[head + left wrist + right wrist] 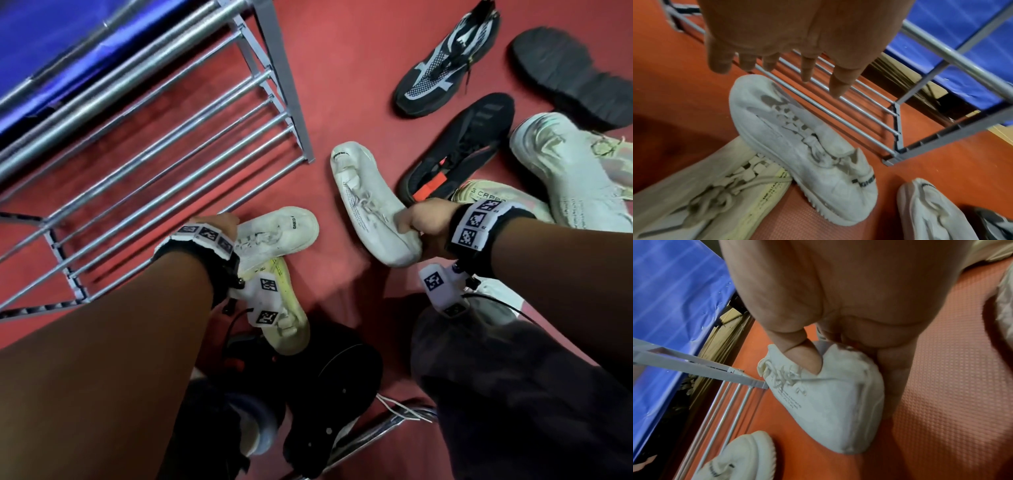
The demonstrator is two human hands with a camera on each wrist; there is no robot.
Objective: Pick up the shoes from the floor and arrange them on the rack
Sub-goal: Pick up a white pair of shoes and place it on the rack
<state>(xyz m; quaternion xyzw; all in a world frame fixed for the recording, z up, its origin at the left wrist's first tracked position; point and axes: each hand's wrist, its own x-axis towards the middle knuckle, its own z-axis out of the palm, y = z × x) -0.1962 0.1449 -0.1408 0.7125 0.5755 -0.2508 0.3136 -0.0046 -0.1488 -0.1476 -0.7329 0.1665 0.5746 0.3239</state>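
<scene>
Two matching white sneakers lie on the red floor beside the grey metal rack (164, 150). My right hand (418, 219) grips the right white sneaker (366, 202) at its heel; in the right wrist view the thumb (803, 356) is tucked inside the collar of this sneaker (828, 410). My left hand (777, 65) hovers with straight fingers just above the heel of the left white sneaker (797, 146), apart from it. That sneaker (281, 233) rests partly on a pale yellow sneaker (284, 308). The rack's bars (838, 105) hold no shoes.
More shoes are scattered to the right: a black-and-white sneaker (448, 61), a black one with an orange tag (462, 147), an overturned black sole (575, 75) and pale mint sneakers (565, 171). A blue sheet (51, 51) lies behind the rack. My knee in dark trousers (513, 394) fills the lower right.
</scene>
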